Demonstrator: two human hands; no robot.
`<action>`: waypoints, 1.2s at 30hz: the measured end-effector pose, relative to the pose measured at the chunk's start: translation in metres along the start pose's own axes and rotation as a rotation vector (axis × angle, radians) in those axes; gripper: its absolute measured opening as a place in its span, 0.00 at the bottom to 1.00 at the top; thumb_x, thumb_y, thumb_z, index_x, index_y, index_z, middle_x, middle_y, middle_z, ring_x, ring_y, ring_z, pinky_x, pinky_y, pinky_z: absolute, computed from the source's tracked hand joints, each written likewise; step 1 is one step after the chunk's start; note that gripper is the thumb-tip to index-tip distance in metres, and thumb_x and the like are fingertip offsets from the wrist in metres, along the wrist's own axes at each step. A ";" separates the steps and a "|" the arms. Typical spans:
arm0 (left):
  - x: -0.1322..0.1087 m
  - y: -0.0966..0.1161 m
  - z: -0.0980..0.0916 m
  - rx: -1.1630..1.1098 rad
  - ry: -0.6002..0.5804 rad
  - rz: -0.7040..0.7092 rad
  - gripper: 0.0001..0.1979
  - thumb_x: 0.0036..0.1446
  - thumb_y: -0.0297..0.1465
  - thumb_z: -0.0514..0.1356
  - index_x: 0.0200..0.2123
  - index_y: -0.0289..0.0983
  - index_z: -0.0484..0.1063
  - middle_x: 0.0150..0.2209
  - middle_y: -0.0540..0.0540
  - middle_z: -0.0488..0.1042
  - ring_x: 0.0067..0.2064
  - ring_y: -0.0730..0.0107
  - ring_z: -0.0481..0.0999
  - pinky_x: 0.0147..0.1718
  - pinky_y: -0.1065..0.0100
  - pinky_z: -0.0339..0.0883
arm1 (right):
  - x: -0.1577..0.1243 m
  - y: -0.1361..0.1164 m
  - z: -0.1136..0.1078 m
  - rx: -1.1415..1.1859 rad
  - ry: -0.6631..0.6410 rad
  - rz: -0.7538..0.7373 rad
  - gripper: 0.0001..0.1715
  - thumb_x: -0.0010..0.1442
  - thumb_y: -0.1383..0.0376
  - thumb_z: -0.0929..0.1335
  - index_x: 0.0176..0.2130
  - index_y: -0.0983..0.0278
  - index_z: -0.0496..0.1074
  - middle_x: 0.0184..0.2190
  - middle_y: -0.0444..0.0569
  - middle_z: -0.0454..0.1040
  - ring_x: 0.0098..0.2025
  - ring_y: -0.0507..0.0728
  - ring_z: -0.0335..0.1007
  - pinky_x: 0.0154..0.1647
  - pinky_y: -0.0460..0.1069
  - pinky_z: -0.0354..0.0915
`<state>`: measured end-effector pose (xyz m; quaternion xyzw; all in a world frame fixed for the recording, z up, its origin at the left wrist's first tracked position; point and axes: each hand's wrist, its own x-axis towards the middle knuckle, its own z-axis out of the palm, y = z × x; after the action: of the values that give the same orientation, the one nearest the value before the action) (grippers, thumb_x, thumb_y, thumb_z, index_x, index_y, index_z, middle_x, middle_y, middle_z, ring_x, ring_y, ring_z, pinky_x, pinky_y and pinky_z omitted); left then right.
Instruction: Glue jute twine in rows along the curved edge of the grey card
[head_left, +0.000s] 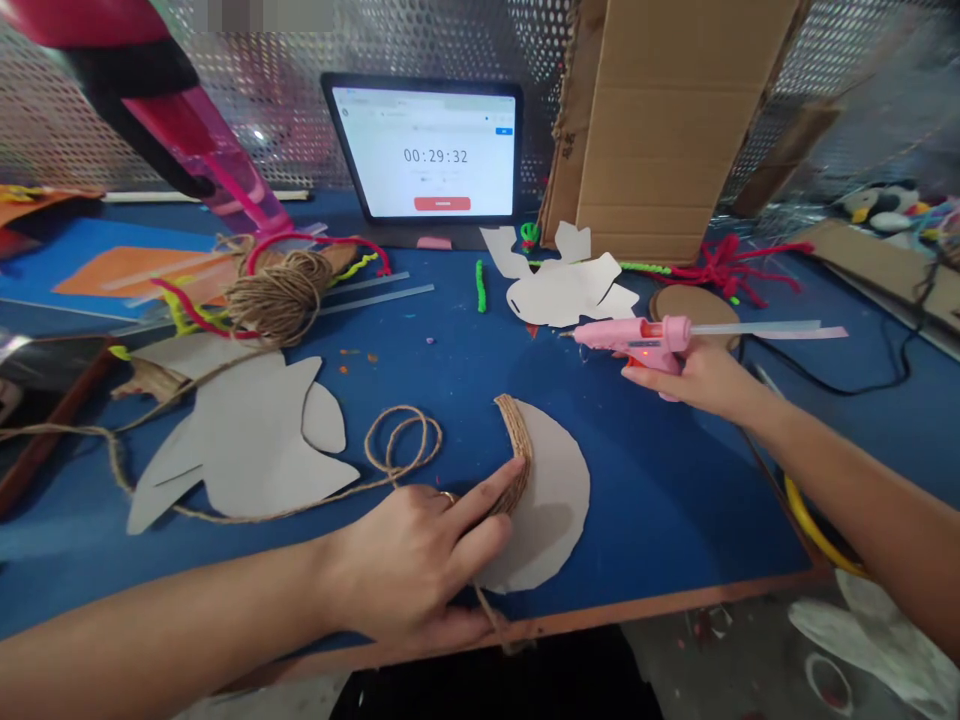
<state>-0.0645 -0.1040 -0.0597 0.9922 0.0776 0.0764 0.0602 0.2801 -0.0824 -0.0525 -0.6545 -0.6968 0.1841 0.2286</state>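
Note:
My left hand (420, 560) lies over a crescent-shaped piece of grey card (559, 500) near the table's front edge. Its index finger is stretched out and presses on rows of jute twine (516, 425) that line the inner curve; the fingers are apart. A loose end of twine (491, 612) comes out below the hand, and a looped length (405, 440) lies beyond it. My right hand (709, 375) is closed around the handle of a pink hot glue gun (634, 335), a glue stick (757, 328) jutting from its back. The gun's nozzle points left, apart from the crescent.
Grey card cut-outs (247, 430) lie at left under the twine, beside a twine ball (277, 295) and pipe cleaners. A white cut-out (562, 285) lies past the nozzle. Behind stand a tablet (431, 150), a cardboard box (667, 130) and a pink bottle (217, 160). A black cord (862, 388) runs at right.

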 end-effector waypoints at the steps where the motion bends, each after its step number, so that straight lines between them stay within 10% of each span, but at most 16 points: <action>1: 0.000 0.000 0.000 0.002 -0.010 -0.017 0.21 0.57 0.42 0.52 0.46 0.30 0.63 0.60 0.23 0.57 0.24 0.65 0.76 0.18 0.64 0.69 | 0.002 0.000 0.001 0.033 -0.016 -0.008 0.23 0.53 0.48 0.67 0.43 0.60 0.73 0.36 0.49 0.76 0.35 0.60 0.73 0.35 0.55 0.70; 6: 0.001 -0.001 0.001 -0.030 -0.076 -0.036 0.31 0.59 0.40 0.50 0.59 0.25 0.52 0.61 0.20 0.53 0.27 0.63 0.79 0.21 0.64 0.72 | 0.003 0.000 0.006 0.085 0.013 -0.027 0.18 0.56 0.51 0.66 0.39 0.61 0.73 0.37 0.50 0.75 0.38 0.60 0.72 0.41 0.56 0.69; 14: 0.001 -0.001 0.000 -0.040 -0.132 -0.039 0.31 0.59 0.39 0.51 0.60 0.26 0.53 0.62 0.21 0.49 0.29 0.62 0.79 0.23 0.63 0.74 | -0.008 -0.018 -0.006 0.278 0.071 -0.029 0.13 0.55 0.54 0.67 0.36 0.59 0.75 0.21 0.43 0.68 0.21 0.50 0.61 0.16 0.46 0.60; 30: 0.000 -0.001 0.000 -0.038 -0.193 -0.037 0.32 0.56 0.38 0.53 0.61 0.28 0.53 0.64 0.23 0.47 0.29 0.63 0.78 0.22 0.63 0.73 | -0.009 -0.043 -0.001 0.320 -0.438 -0.095 0.22 0.58 0.59 0.67 0.53 0.52 0.70 0.47 0.43 0.76 0.49 0.59 0.72 0.54 0.55 0.68; 36: 0.001 0.002 -0.004 0.029 -0.218 -0.040 0.32 0.56 0.39 0.54 0.61 0.29 0.54 0.63 0.24 0.49 0.27 0.66 0.76 0.22 0.64 0.71 | -0.007 -0.047 0.002 0.162 -0.462 -0.132 0.21 0.59 0.57 0.66 0.52 0.55 0.71 0.39 0.43 0.78 0.41 0.58 0.74 0.43 0.51 0.72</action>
<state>-0.0634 -0.1052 -0.0553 0.9937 0.0915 -0.0344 0.0555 0.2404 -0.0932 -0.0289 -0.5277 -0.7547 0.3687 0.1266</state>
